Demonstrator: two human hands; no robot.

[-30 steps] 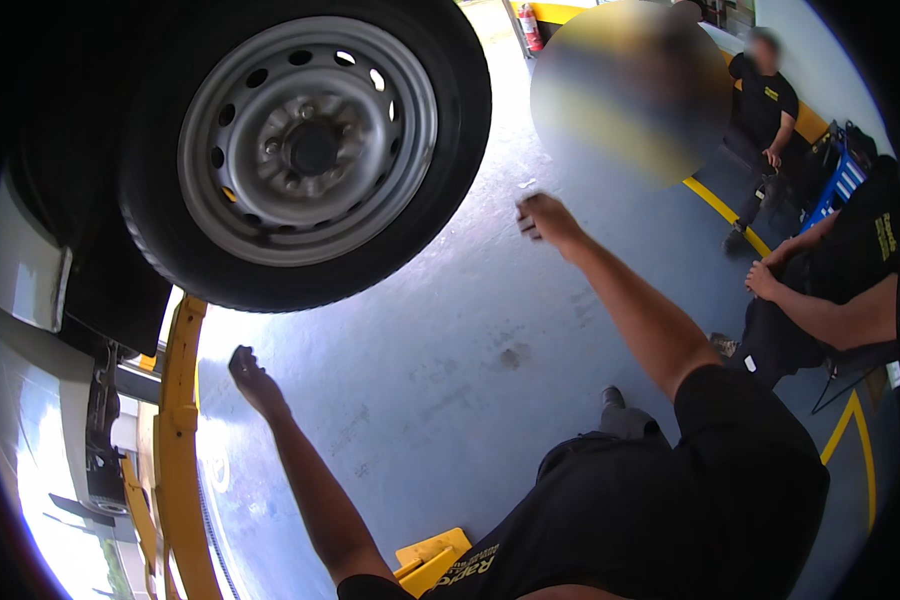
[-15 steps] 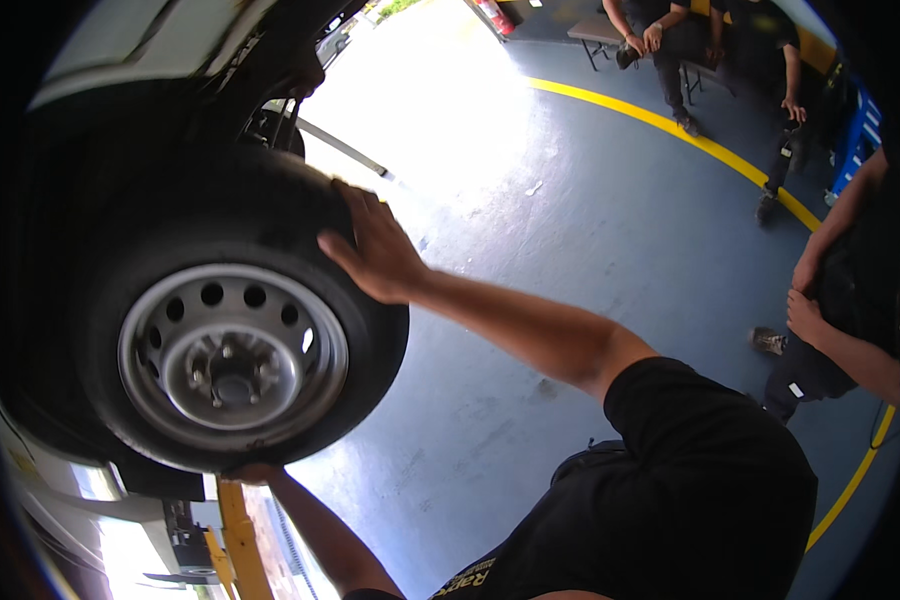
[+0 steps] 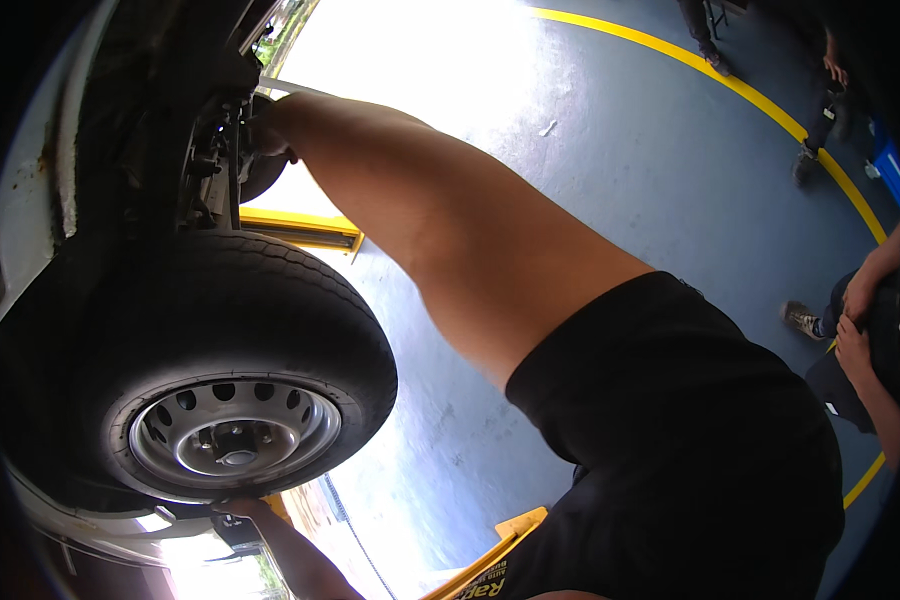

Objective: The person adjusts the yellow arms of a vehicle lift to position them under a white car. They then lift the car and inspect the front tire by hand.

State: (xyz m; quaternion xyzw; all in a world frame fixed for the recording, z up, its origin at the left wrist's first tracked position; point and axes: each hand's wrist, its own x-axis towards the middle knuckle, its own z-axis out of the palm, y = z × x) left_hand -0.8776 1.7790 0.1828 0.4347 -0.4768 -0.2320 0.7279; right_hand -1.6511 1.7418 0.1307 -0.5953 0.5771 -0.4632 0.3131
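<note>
The wheel (image 3: 185,418), a black tyre (image 3: 260,320) on a silver steel rim, hangs in the arch of a raised vehicle. My left hand (image 3: 240,508) touches the bottom of the tyre, its fingers mostly hidden against the rubber. Over the top of the tyre stretches my right arm. My right hand (image 3: 272,128) is behind the wheel, beside the dark suspension parts (image 3: 220,165). Shadow hides its fingers, so I cannot make out whether it grips anything. Lug studs or nuts and a centre hub show inside the rim.
Rusty pale bodywork (image 3: 35,185) edges the wheel arch at left. A yellow lift part (image 3: 305,228) lies beyond the tyre; another yellow bar (image 3: 515,530) is below. At right, a person's hands (image 3: 855,330) rest together. More people's legs are past the yellow floor line (image 3: 670,50).
My right hand has left the tyre's upper tread and reached behind the wheel toward the suspension. My left hand stays beneath the tyre. The view has shifted, showing more tread and undercarriage.
</note>
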